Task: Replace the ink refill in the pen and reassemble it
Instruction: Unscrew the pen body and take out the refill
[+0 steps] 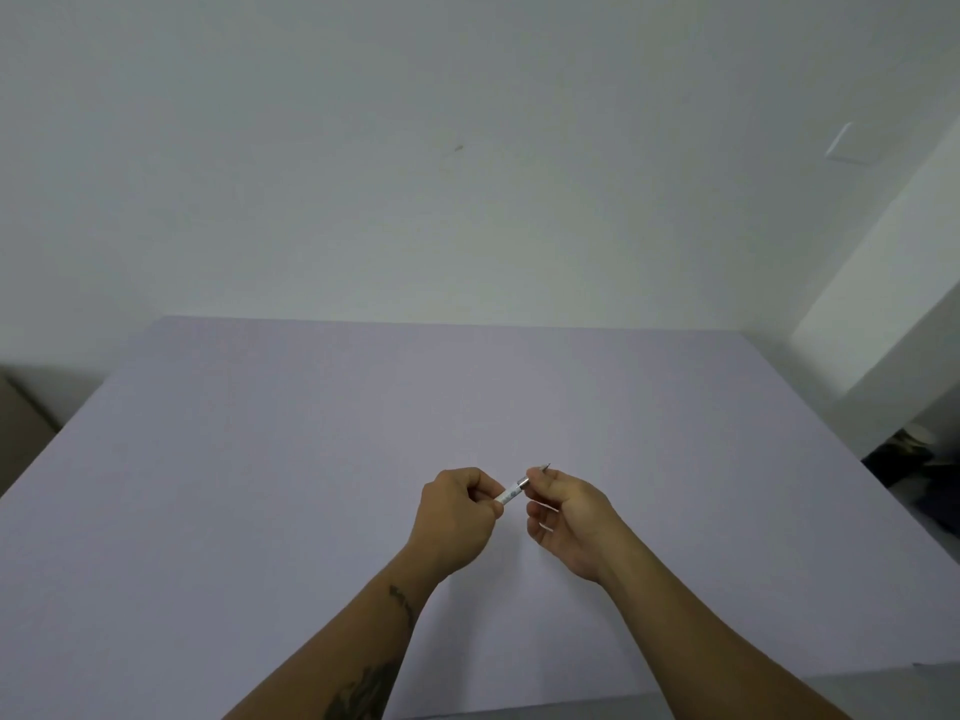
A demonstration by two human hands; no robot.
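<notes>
Item 1: pen [511, 494], white barrel w/ printed markings, held in mid-air above the bench [311, 433], near its front-centre. Dark tip pokes out past the right hand, pointing away from us and to the right.

Item 2: left hand [457, 517], left of the pen, fingers curled tight round the barrel's rear end.

Item 3: right hand [563, 517], right of the pen, thumb and forefinger pinching the tip section; other fingers loose, holding nothing else.

Step, as we judge it: twisting at the joint between barrel and tip section, either unscrewing or tightening. We cannot tell which, nor whether a refill sits inside. No spare refill seen anywhere round the pen.

Next move calls for: opposite turns of the 2 hands, steady axial hold, so no small part drops.

Surface: pale lilac bench, plain. Room: white wall [467, 174] behind the pen; dark clutter [909, 459] on the floor far right of it.
</notes>
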